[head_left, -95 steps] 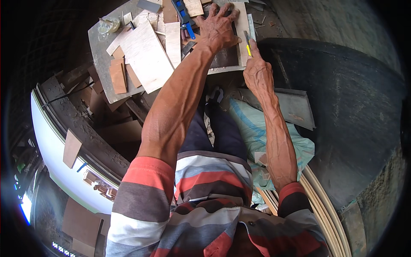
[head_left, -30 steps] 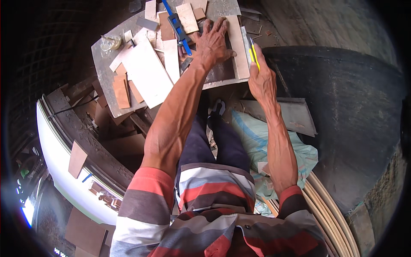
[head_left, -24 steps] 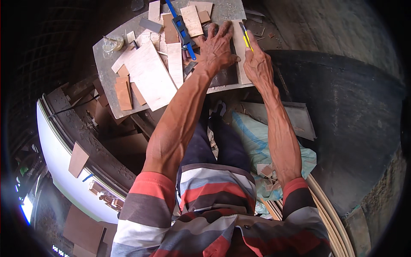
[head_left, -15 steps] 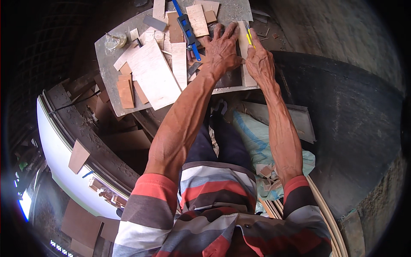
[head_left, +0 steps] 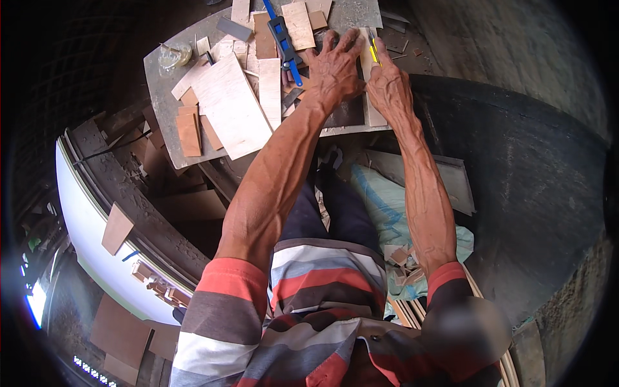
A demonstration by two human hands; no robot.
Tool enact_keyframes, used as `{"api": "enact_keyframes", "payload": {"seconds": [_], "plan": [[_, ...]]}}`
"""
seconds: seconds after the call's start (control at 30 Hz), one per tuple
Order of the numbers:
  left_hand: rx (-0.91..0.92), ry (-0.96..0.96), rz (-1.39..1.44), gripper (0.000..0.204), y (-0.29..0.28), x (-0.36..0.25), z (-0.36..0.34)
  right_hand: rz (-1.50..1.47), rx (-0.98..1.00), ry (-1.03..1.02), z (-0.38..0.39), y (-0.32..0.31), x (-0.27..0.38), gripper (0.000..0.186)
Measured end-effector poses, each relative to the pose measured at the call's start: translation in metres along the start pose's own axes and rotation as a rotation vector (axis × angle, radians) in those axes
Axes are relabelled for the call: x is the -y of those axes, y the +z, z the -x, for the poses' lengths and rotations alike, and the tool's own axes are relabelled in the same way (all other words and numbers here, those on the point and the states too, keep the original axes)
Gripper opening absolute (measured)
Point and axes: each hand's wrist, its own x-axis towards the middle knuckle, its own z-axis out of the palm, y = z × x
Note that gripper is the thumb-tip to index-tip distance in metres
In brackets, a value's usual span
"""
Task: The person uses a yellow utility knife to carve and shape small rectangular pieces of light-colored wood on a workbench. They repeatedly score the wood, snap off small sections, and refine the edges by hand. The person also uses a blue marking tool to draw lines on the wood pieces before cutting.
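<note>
Shift: right hand point(head_left: 389, 90) and yellow utility knife point(head_left: 374, 53) have come leftward since a second ago, from just outside the pale wood strip point(head_left: 374, 116) to over it; the left hand point(head_left: 334, 71) stays on much the same spot of the work.

Right hand: fingers wrapped around the knife, index finger stretched along its handle toward the blade.

Knife: over the far part of the strip, blade pointing away from the person; whether its tip touches the wood cannot be told.

Left hand: palm down, fingers spread over the dark panel point(head_left: 345, 116), thumb side close to the right hand.

Strip: lengthwise along the right side of the dark panel, near the right edge of the bench point(head_left: 364, 13), partly covered by the right hand.

Blue-and-black tool: a long-barred piece point(head_left: 284, 42) lying just left of the left hand, among wood offcuts.

Bench left: a large pale plywood piece point(head_left: 233, 106) overhanging the near edge, a narrow pale board point(head_left: 269, 90) beside it, thin reddish-brown pieces point(head_left: 188, 134) to its left, and a clear container point(head_left: 174, 57) near the far left edge.

Below: a pale green sack point(head_left: 380, 200) beside the person's legs, small wood scraps point(head_left: 401, 263) on it.
</note>
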Motion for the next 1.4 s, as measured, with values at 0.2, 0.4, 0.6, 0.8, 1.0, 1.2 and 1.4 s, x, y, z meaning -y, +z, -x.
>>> {"api": "enact_keyframes", "payload": {"seconds": [0.2,0.4,0.6,0.8,1.0,1.2,1.4], "plan": [[0.01,-0.014,-0.066,0.094,-0.011,-0.011,-0.005,0.078,-0.119,-0.121,0.02,0.025,-0.033,0.058],[0.015,-0.024,-0.122,0.099,-0.012,-0.01,-0.002,0.264,0.073,-0.049,0.055,0.004,-0.011,0.054],[-0.012,-0.013,-0.155,0.101,-0.006,-0.008,-0.003,0.143,0.09,0.056,0.082,-0.001,-0.009,0.062],[-0.015,-0.012,-0.195,0.102,-0.001,-0.004,-0.004,0.096,0.121,0.134,0.098,-0.011,0.007,0.065],[0.311,-0.043,-0.212,0.099,-0.053,-0.028,-0.003,0.099,0.134,0.172,0.111,-0.012,0.006,0.066],[0.274,-0.002,-0.219,0.099,-0.043,-0.021,-0.004,0.093,0.154,0.198,0.122,-0.008,0.003,0.067],[0.221,-0.005,-0.197,0.098,-0.038,-0.019,-0.004,0.093,0.153,0.19,0.14,-0.006,-0.001,0.065]]}}
